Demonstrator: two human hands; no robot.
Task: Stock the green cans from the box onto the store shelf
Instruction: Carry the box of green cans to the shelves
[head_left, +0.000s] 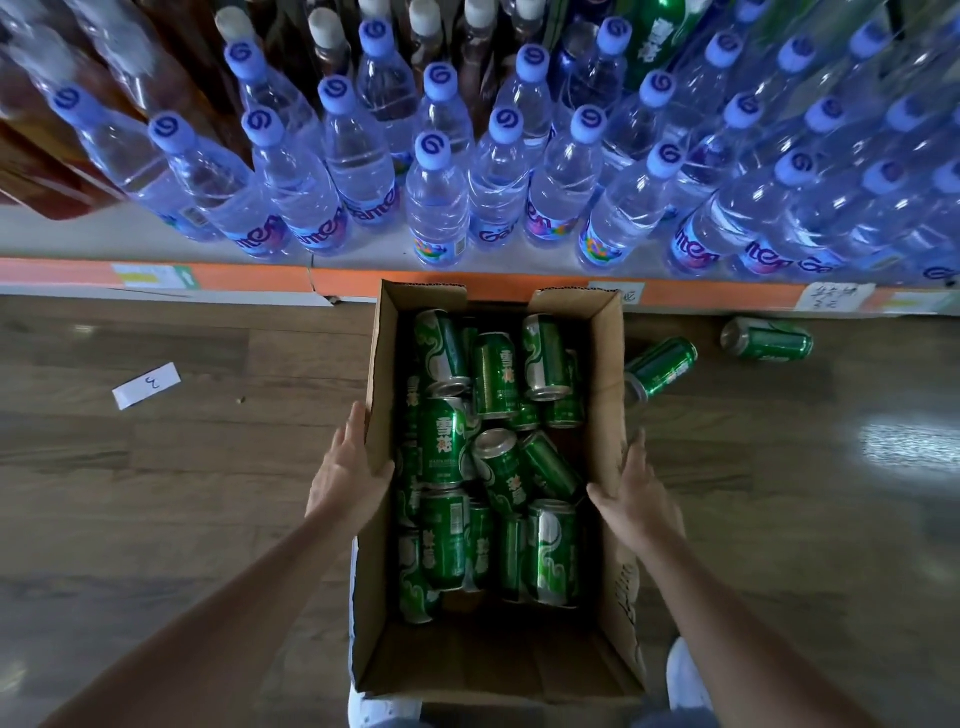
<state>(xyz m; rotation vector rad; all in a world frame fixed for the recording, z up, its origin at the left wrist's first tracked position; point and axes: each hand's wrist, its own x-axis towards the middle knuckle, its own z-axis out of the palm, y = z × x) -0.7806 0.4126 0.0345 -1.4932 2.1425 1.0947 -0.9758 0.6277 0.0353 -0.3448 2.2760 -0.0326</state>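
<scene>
Wood floor (208, 467); box (382, 364) lengthwise toward shelf (363, 283)

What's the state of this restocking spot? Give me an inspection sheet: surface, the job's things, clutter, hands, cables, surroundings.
Surface: wooden floor; the cardboard box stands on it in front of the shelf.
Job's things: the open cardboard box holds green cans lying jumbled.
Clutter: a loose can and a second loose can lie on the floor right of the box; a paper slip marked 3 lies to its left.
Hands: left hand holds the box's left wall, right hand its right wall, thumbs inside the rim.
Cables: nothing seen.
Surroundings: water bottles with blue caps fill the shelf; brown bottles at far left; a white shoe at the bottom edge.
</scene>
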